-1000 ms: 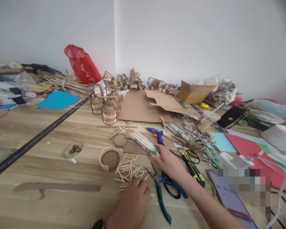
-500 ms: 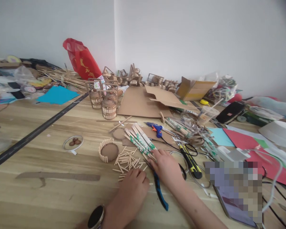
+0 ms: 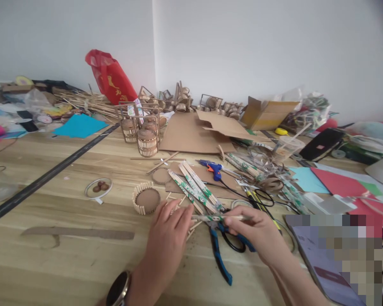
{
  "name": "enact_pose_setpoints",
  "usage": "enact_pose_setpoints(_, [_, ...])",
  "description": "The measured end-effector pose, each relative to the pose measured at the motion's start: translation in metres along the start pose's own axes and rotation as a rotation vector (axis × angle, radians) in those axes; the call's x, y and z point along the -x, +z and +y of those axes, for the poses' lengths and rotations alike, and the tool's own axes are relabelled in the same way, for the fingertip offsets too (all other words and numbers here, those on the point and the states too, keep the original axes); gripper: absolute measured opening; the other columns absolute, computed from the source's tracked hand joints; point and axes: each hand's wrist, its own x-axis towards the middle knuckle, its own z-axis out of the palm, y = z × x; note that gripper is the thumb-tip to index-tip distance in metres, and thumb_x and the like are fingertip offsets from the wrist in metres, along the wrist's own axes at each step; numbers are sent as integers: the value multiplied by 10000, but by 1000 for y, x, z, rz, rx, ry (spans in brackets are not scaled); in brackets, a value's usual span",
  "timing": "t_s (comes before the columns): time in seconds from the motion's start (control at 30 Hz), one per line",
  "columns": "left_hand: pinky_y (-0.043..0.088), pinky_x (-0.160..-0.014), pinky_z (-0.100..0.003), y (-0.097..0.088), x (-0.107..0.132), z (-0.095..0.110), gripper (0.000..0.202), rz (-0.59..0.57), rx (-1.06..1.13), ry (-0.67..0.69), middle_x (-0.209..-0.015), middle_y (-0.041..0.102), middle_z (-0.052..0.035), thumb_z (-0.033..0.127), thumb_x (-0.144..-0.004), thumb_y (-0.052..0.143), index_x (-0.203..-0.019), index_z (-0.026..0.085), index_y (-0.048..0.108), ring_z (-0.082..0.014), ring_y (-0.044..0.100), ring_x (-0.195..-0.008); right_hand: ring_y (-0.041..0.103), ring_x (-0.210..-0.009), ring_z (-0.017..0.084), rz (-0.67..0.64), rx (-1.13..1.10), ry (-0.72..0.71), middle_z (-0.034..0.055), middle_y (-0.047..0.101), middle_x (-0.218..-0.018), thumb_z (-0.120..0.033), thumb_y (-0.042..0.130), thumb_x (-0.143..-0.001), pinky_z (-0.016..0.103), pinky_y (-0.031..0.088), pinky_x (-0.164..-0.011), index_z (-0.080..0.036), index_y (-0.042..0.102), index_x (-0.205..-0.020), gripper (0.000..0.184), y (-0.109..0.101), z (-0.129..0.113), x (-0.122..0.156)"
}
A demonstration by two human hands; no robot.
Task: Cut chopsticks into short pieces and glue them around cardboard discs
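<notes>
A pair of chopsticks in a printed clear wrapper (image 3: 215,218) lies level between my hands. My right hand (image 3: 258,227) pinches its right part between thumb and fingers. My left hand (image 3: 172,229) is closed at its left end, the thumb hidden under the bent fingers. Below the wrapped chopsticks are blue-handled pliers (image 3: 219,259) on the table. Short cut sticks (image 3: 194,229) lie partly covered by my left hand. Several more wrapped chopsticks (image 3: 198,187) lie just beyond. A round cardboard base edged with upright sticks (image 3: 147,199) sits to the left.
A blue glue gun (image 3: 212,168) and a yellow-black utility knife (image 3: 258,204) lie beyond my right hand. Small finished baskets (image 3: 147,142) stand farther back. At left are a ring (image 3: 87,191) with brown beads and a cardboard strip (image 3: 79,233). A pixelated flat device (image 3: 309,263) lies right.
My right hand has lifted a wrapped pair of chopsticks off the bundle and brought it nearer, turned crosswise. My left hand has moved up to its left end. The pliers show more fully.
</notes>
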Motion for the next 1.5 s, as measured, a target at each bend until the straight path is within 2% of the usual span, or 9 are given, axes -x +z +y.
enact_pose_setpoints(0.17, [455, -725, -357, 5, 2, 7, 233, -348, 144, -136, -805, 675, -32, 195, -980, 435, -872, 188, 641, -220, 603, -784, 448, -462, 86, 417, -597, 92, -55, 512, -470, -472, 882, -537, 204, 398, -458, -194, 611, -593, 393, -10, 11, -8])
enact_pose_setpoints(0.37, [387, -614, -273, 0, 9, 27, 246, -648, 417, -176, -772, 661, -18, 229, -988, 396, -829, 197, 580, -182, 615, -707, 396, -467, 60, 579, -659, 26, -61, 508, -580, -487, 876, -559, 171, 381, -424, -191, 641, -684, 398, -6, 10, -12])
enact_pose_setpoints(0.7, [429, -669, -268, -2, 13, 38, 291, -533, 656, -260, -866, 681, -41, 264, -984, 305, -854, 213, 560, -187, 617, -767, 403, -543, 115, 178, -387, 121, -47, 462, -582, -614, 627, -809, 216, 331, -508, -191, 602, -732, 431, 56, 22, 14])
enact_pose_setpoints(0.83, [434, -655, -255, -4, 13, 42, 310, -498, 747, -265, -760, 653, -26, 280, -972, 343, -784, 213, 580, -174, 592, -705, 398, -550, 129, 141, -232, 97, -38, 442, -596, -648, 497, -868, 228, 321, -513, -200, 561, -685, 489, 53, 17, 18])
enact_pose_setpoints(0.93, [413, -607, -249, -5, 6, 32, 378, -373, 847, -446, -660, 581, -12, 381, -982, 342, -798, 201, 619, -163, 540, -632, 393, -560, 133, 88, -102, 30, -35, 424, -589, -640, 455, -885, 233, 314, -524, -208, 503, -632, 503, 42, 7, 16])
enact_pose_setpoints(1.1, [281, -456, -211, -1, -7, 18, 567, -179, 1234, -896, -488, 351, 77, 702, -832, 486, -871, 157, 639, -107, 325, -457, 302, -534, 101, -391, 202, -63, -61, 319, -562, -488, 391, -939, 225, 228, -486, -219, 326, -592, 444, 49, -8, 23])
enact_pose_setpoints(1.23, [231, -430, -179, 2, -11, 15, 585, -41, 1422, -1097, -428, 281, 114, 740, -683, 648, -737, 160, 586, -66, 247, -418, 336, -542, 94, -440, 353, -93, -58, 369, -583, -349, 360, -953, 223, 220, -487, -217, 313, -635, 348, 60, -16, 31])
enact_pose_setpoints(1.43, [257, -387, -142, -1, -20, -19, 383, 411, 1460, -1249, -437, 337, 123, 489, -717, 756, -750, 169, 548, -43, 290, -383, 458, -575, 124, -684, 655, -128, -22, 530, -620, -305, 445, -919, 241, 264, -527, -213, 429, -639, 294, 15, -33, 39])
enact_pose_setpoints(1.5, [239, -369, -146, -1, -22, -26, 331, 407, 1461, -1277, -414, 312, 125, 447, -758, 719, -733, 169, 541, -45, 279, -363, 489, -556, 139, -554, 717, -65, -13, 556, -609, -359, 379, -944, 242, 298, -523, -223, 468, -649, 336, -17, -35, 34])
